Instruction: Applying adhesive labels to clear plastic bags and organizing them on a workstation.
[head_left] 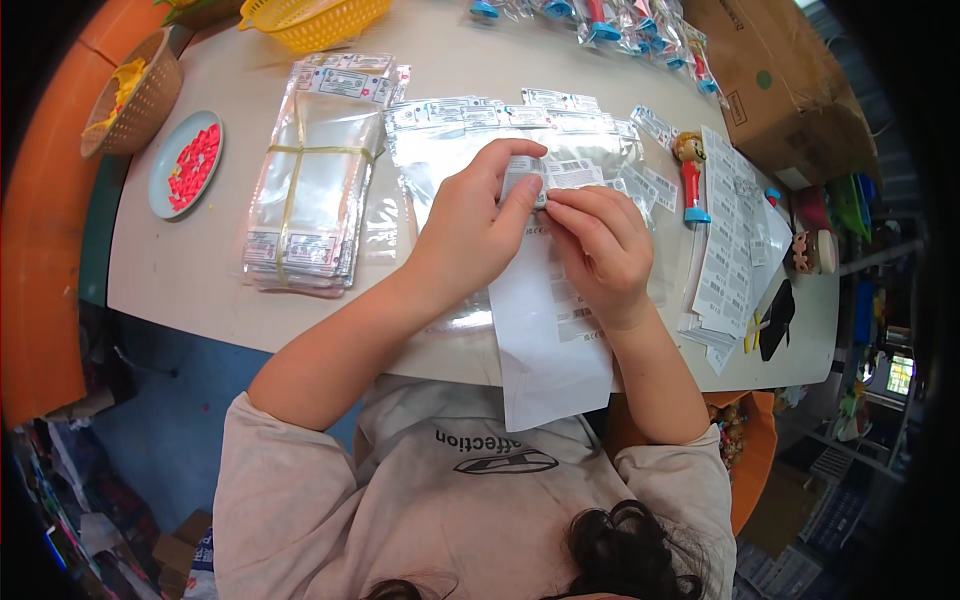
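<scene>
My left hand (465, 225) is closed on the top end of a white sheet of barcode labels (545, 360), thumb and index finger pinching it. The sheet's lower part hangs over the table's front edge. Right beside the left thumb, my right hand (605, 245) pinches the edge of a small label (540, 190). Whether that label has come off its backing is hard to see. Under both hands lie spread clear plastic bags (425, 150) with printed headers, and several loose barcode labels (660, 188) rest on them.
Left of my hands is a banded bundle of clear bags (320, 195). Farther left stand a plate of pink pieces (165, 185) and a basket (150, 105). To the right are a red toy figure (692, 180), stacked label sheets (722, 270) and a cardboard box (780, 90). Bagged toys (640, 30) lie behind.
</scene>
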